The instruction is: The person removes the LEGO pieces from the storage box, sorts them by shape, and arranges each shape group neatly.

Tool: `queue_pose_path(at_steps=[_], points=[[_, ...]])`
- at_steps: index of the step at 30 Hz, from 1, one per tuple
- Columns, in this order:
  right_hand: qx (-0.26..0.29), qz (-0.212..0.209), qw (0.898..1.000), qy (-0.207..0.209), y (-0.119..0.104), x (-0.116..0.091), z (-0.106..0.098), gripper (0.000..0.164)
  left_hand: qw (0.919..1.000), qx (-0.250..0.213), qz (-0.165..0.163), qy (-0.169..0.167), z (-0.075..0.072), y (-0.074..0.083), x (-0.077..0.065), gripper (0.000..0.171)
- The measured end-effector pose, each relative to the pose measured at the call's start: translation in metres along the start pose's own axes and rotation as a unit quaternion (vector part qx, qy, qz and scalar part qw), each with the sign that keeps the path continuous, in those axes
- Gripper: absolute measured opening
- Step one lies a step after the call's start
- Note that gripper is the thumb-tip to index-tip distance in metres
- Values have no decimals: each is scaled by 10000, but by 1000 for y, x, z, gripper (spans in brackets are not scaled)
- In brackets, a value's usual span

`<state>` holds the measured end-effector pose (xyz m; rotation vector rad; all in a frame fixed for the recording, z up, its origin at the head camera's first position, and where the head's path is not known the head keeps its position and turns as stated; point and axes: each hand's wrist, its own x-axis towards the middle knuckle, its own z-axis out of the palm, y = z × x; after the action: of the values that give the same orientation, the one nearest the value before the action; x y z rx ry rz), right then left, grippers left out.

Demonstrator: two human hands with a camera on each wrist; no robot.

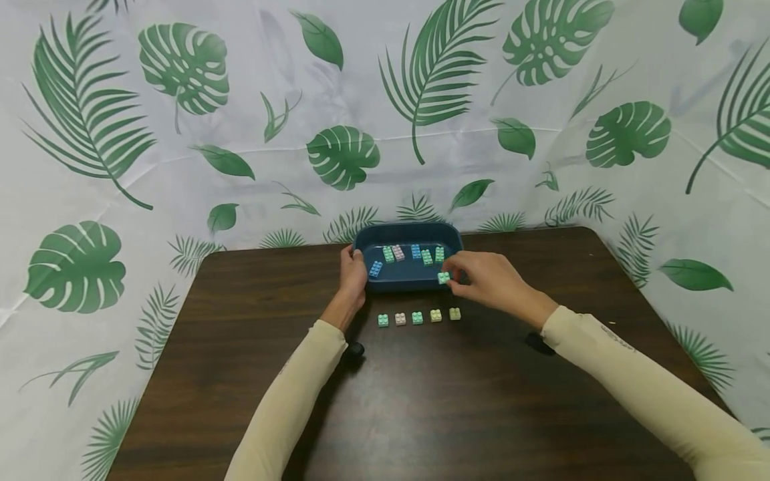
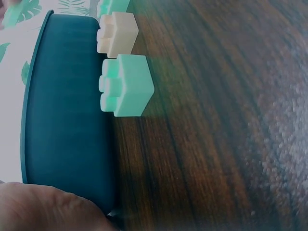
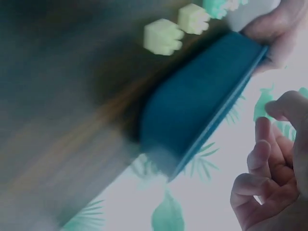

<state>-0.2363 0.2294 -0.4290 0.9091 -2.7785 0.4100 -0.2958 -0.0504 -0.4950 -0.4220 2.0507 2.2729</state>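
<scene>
A dark blue tray (image 1: 409, 286) sits toward the back of the table. My left hand (image 1: 353, 272) grips its left end, thumb over the rim; part of that hand (image 2: 50, 209) shows low in the left wrist view. At the tray's front right, my right hand (image 1: 484, 275) pinches a small green toy brick (image 1: 444, 278), which overlaps the front rim in the head view. In the right wrist view, the curled fingers of the right hand (image 3: 274, 168) hide that brick. Inside the tray lie several longer bricks, among them a blue brick (image 1: 375, 268) and a pink brick (image 1: 398, 252).
In front of the tray runs a row of small bricks: a green brick (image 1: 383, 321), a pale pink brick (image 1: 400, 319), another green brick (image 1: 418, 318), a yellow brick (image 1: 436, 315) and an olive-yellow brick (image 1: 454, 313). Behind the wooden table (image 1: 409, 414) hangs a leaf-printed cloth (image 1: 252, 100).
</scene>
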Motion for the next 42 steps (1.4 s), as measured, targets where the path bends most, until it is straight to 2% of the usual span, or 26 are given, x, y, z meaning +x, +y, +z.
queue_pose_path(at_steps=[6,12,21,36,42], points=[[55,104,9998,-183,23,-36,8,19,10000,-32,-37,5,1,0,1,48],[80,254,9986,-464,40,-57,28,18,10000,-3,-45,61,1,0,0,47],[51,275,9982,-533,49,-66,42,18,10000,-10,12,17,0,0,0,47],[24,237,9982,-559,48,-68,48,17,10000,-8,70,-55,-2,-2,0,48],[-64,172,9984,-542,44,-72,48,22,9999,36,38,-134,-3,-1,-1,48]])
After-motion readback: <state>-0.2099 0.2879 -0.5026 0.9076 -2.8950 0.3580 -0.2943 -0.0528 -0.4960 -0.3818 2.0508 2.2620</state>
